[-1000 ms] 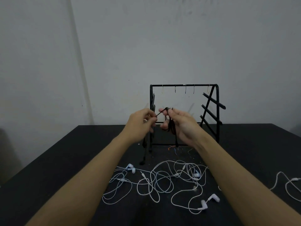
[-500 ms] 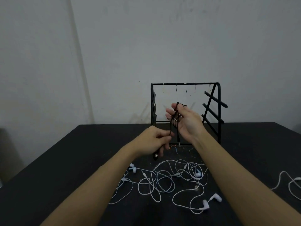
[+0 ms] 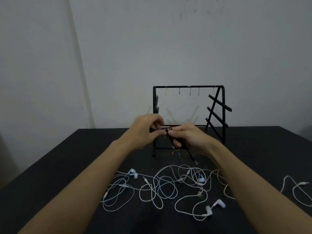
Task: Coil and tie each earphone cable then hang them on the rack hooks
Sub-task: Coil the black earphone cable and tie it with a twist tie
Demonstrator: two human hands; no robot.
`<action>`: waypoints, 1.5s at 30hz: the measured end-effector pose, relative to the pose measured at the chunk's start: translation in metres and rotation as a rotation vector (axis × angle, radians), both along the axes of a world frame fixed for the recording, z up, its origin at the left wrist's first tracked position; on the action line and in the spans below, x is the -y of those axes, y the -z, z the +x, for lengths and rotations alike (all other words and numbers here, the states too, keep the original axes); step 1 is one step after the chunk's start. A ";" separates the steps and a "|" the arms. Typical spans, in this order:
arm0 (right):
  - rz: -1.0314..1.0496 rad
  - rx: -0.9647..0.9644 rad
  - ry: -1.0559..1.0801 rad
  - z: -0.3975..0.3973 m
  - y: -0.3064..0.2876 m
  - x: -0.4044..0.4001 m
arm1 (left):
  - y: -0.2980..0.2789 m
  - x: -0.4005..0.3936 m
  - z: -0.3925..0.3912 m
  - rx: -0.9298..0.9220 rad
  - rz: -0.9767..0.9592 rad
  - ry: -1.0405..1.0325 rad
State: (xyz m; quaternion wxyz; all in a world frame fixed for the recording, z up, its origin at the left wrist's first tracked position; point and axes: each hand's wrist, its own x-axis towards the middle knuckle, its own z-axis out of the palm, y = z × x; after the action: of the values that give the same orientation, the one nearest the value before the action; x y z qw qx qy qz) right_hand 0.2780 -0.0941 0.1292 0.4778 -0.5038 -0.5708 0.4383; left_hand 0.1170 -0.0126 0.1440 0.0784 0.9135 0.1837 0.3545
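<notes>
White earphones [image 3: 168, 188] lie tangled toward the table's [image 3: 50, 166] near edge. Above mid-table, my left hand [image 3: 145, 128] pinches the loose end; my right hand [image 3: 189, 139] grips the coiled black earphone cable [image 3: 170, 135]. The wrap should stay taut and the coil flat. The rack [image 3: 189, 86] by the far edge has free hooks [image 3: 190, 92], with open room beneath.

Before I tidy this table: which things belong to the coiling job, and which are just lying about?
Job:
black earphone cable, held between left hand and right hand
white earphones, tangled on the table
rack with bare hooks

Lying about:
coloured wire scraps at the rack's foot
</notes>
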 end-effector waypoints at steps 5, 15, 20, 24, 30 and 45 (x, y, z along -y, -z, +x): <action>-0.138 -0.024 -0.098 -0.001 -0.006 0.007 | 0.010 0.010 0.002 -0.078 -0.267 0.200; -0.344 -0.381 -0.225 0.005 -0.001 0.008 | 0.026 0.020 0.008 0.131 -0.570 0.189; -0.274 -0.257 -0.023 0.008 0.006 0.003 | 0.030 0.018 0.006 0.008 -0.516 0.087; -0.157 -0.206 0.104 0.004 0.009 -0.002 | 0.033 0.014 0.005 -0.043 -0.403 -0.049; 0.016 -0.223 0.271 0.001 0.012 -0.011 | 0.030 0.013 0.009 0.093 -0.361 -0.171; 0.185 0.234 0.250 -0.003 0.024 -0.010 | 0.034 0.011 0.013 0.073 -0.316 -0.186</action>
State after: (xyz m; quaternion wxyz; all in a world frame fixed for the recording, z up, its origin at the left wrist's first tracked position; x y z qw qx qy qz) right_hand 0.2745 -0.0841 0.1048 0.5033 -0.5722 -0.5932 0.2598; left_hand 0.1302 -0.0233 0.1102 0.1944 0.8555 0.3177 0.3596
